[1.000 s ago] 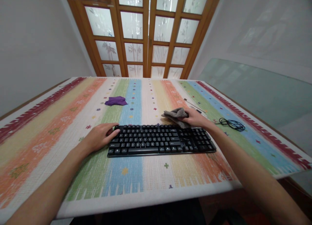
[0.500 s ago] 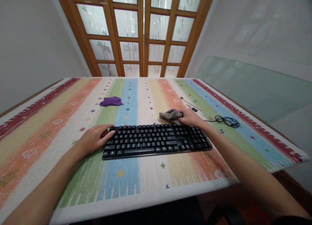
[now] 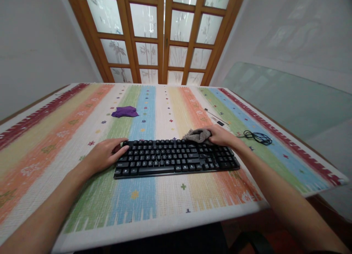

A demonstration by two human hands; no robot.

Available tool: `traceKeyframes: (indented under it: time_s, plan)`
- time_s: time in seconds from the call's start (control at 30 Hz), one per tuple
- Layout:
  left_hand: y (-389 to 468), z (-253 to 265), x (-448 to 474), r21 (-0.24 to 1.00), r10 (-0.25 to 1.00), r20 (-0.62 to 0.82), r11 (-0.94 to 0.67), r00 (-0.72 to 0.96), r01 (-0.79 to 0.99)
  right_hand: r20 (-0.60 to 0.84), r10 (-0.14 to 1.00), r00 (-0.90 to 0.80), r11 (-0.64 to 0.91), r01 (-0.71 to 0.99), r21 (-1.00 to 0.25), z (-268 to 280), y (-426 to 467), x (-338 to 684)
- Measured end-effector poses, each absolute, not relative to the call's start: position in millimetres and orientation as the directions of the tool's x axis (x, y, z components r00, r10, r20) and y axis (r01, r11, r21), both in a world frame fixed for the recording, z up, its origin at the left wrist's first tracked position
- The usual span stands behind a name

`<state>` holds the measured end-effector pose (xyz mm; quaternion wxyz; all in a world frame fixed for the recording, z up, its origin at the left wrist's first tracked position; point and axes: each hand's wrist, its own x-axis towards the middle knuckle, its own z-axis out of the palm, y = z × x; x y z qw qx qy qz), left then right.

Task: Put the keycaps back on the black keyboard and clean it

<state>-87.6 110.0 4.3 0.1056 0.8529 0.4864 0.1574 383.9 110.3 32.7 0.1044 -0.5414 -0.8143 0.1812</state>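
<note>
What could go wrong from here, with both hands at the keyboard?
The gray cloth, bunched in the right hand at the far edge of the keyboard, might catch on or press keys. With the left hand at one end only, a firm push could swivel the keyboard. The coiled black cable lies to the right, where an outward sweep might snag it.

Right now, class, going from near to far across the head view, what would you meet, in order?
Keyboard → gray cloth → purple cloth → wooden doors.
</note>
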Motion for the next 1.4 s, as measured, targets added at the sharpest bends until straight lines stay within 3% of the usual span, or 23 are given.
traceKeyframes:
  time_s: [0.13,0.23,0.37,0.47,0.6,0.9,1.1,1.4]
  plan:
    - [109,5,-87,0.322,0.863,0.154,-0.504,0.481,0.802,0.075,0.959,-0.272,0.279,0.871,-0.405,30,111,384]
    - [109,5,-87,0.319,0.861,0.165,-0.509,0.482,0.800,0.114,0.972,-0.207,0.236,0.847,-0.476,31,108,391]
    - [109,5,-86,0.314,0.851,0.176,-0.525,0.495,0.791,0.054,0.939,-0.338,0.304,0.750,-0.587,33,100,401]
    - [110,4,-85,0.314,0.847,0.171,-0.531,0.503,0.787,0.032,0.916,-0.401,0.356,0.770,-0.529,34,95,401]
    - [110,4,-86,0.307,0.843,0.174,-0.537,0.509,0.786,0.068,0.937,-0.344,0.343,0.860,-0.378,33,94,393]
    - [108,6,-85,0.302,0.840,0.182,-0.543,0.511,0.784,0.160,0.974,-0.161,0.209,0.911,-0.355,36,105,369]
    - [107,8,-84,0.299,0.837,0.184,-0.547,0.515,0.782,0.139,0.890,-0.434,0.440,0.740,-0.509,42,113,297]
    - [106,11,-85,0.283,0.811,0.180,-0.585,0.557,0.760,0.127,0.770,-0.626,0.599,0.640,-0.482,42,131,173]
